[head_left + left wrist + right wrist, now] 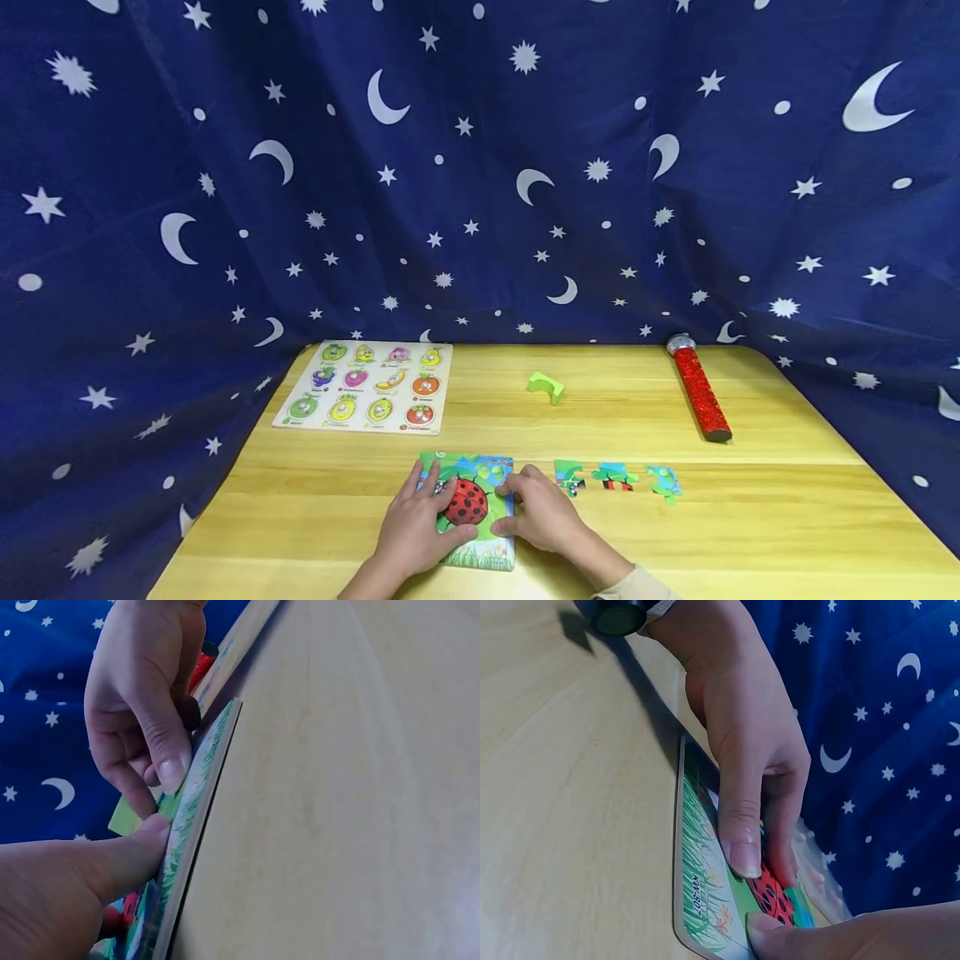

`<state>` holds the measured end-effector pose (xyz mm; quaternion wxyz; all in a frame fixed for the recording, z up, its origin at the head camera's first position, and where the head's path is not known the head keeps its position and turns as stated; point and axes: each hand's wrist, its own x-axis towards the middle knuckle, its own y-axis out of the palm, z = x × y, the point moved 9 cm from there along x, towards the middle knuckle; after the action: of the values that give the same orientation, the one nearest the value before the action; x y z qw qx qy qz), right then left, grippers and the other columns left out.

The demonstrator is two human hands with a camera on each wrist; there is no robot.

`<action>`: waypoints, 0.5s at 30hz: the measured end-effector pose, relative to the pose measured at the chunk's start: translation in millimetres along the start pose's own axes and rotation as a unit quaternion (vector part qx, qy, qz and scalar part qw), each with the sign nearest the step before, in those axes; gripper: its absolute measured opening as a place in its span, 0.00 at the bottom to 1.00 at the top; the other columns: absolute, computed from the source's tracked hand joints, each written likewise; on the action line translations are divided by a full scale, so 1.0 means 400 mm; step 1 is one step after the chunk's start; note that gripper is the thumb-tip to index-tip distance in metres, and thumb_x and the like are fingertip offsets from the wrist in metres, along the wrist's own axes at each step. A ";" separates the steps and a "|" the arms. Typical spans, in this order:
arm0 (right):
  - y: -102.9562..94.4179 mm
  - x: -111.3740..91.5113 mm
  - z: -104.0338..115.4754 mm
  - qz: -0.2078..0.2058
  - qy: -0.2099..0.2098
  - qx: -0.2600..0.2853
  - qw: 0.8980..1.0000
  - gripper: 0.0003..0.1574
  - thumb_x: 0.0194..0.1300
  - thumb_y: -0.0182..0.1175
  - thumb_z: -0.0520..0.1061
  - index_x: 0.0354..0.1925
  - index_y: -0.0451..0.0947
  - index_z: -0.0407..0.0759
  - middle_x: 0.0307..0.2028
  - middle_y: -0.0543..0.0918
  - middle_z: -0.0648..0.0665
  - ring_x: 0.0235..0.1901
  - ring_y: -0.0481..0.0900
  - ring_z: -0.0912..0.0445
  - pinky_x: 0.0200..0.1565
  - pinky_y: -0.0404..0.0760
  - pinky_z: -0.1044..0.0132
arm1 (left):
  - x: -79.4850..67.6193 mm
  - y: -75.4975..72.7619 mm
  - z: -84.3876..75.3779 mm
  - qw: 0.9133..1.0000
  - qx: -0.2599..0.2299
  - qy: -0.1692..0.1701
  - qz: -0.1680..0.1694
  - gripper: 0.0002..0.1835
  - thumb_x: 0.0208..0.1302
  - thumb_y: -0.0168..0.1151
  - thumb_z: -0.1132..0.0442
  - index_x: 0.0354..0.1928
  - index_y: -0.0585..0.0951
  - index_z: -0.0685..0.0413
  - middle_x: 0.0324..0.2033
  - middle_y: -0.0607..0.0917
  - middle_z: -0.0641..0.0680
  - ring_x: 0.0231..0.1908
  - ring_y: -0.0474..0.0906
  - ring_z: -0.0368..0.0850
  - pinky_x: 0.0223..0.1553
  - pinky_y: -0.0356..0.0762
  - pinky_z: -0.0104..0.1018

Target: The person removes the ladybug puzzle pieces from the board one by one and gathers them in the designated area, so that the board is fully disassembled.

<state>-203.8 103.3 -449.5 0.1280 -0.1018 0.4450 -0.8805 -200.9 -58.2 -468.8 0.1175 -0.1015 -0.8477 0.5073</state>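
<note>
Dark blue curtain (480,150) at the back and sides, patterned with pale night-sky shapes. Below, wooden table (787,517), probably smooth enough to let things skate under a sideways push. At back left, fruit board (397,400), laid flat beyond the left fingertips. Nearer, ladybug puzzle board (491,554), flat on the wood under both hands; liable to swivel if pressed from one side only. Seams between fitted pieces too small to tell. On its left, left hand (420,521), with fingers extended over the picture and nothing visibly gripped; some risk of shoving parts askew through an uneven press. On its right, right hand (542,510), with thumb and forefinger set down slightly apart beside the printed ladybug (467,502); cannot tell whether pinching a piece or merely pressing. Could jam a tab, or pop one up, by forcing it out of line. Far right, red glittery tube (699,387), lying aslant; prone to rolling if bumped. Toward the back middle, green block (546,387), well apart from both hands. Last, three loose puzzle pieces (613,471) in a row, just beyond the right hand; easily flicked or turned by knuckles swinging outward.
</note>
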 end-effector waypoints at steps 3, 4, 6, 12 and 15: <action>-0.004 0.000 -0.001 -0.004 0.006 -0.008 1.000 0.30 0.43 0.78 0.54 0.45 0.84 0.44 0.35 0.75 0.49 0.30 0.67 0.61 0.30 0.67 0.70 | 0.001 -0.004 0.002 1.000 -0.002 -0.003 -0.007 0.44 0.49 0.67 0.30 0.62 0.79 0.52 0.69 0.69 0.65 0.73 0.57 0.69 0.64 0.64 0.70; -0.004 -0.001 -0.002 -0.005 0.007 -0.010 1.000 0.30 0.43 0.78 0.54 0.45 0.84 0.44 0.34 0.75 0.49 0.30 0.67 0.61 0.30 0.67 0.70 | 0.001 -0.004 0.003 1.000 -0.003 -0.005 -0.009 0.44 0.48 0.67 0.30 0.62 0.79 0.51 0.69 0.69 0.65 0.73 0.57 0.69 0.64 0.64 0.70; -0.005 -0.002 -0.002 -0.003 0.008 -0.015 1.000 0.31 0.43 0.78 0.54 0.46 0.83 0.44 0.35 0.75 0.50 0.31 0.68 0.61 0.30 0.68 0.69 | 0.002 -0.003 0.005 1.000 -0.003 -0.007 -0.014 0.44 0.48 0.67 0.30 0.62 0.79 0.51 0.69 0.70 0.64 0.73 0.57 0.68 0.64 0.64 0.69; -0.010 -0.002 -0.010 0.001 0.021 -0.012 1.000 0.31 0.42 0.79 0.53 0.46 0.84 0.44 0.34 0.75 0.49 0.32 0.69 0.59 0.29 0.67 0.69 | 0.000 0.004 0.012 1.000 -0.003 -0.011 -0.018 0.43 0.49 0.67 0.30 0.63 0.79 0.50 0.70 0.69 0.63 0.73 0.56 0.67 0.65 0.63 0.69; -0.012 0.002 -0.006 -0.004 0.016 -0.017 1.000 0.30 0.42 0.79 0.52 0.45 0.84 0.44 0.33 0.76 0.49 0.31 0.69 0.59 0.30 0.67 0.69 | -0.001 0.007 0.013 1.000 -0.013 -0.010 -0.012 0.43 0.51 0.66 0.30 0.64 0.78 0.49 0.71 0.67 0.63 0.74 0.54 0.68 0.68 0.60 0.67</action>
<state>-205.7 107.6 -447.1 0.1155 -0.0914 0.4612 -0.8750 -201.9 -61.2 -473.8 0.1141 -0.0874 -0.8564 0.4958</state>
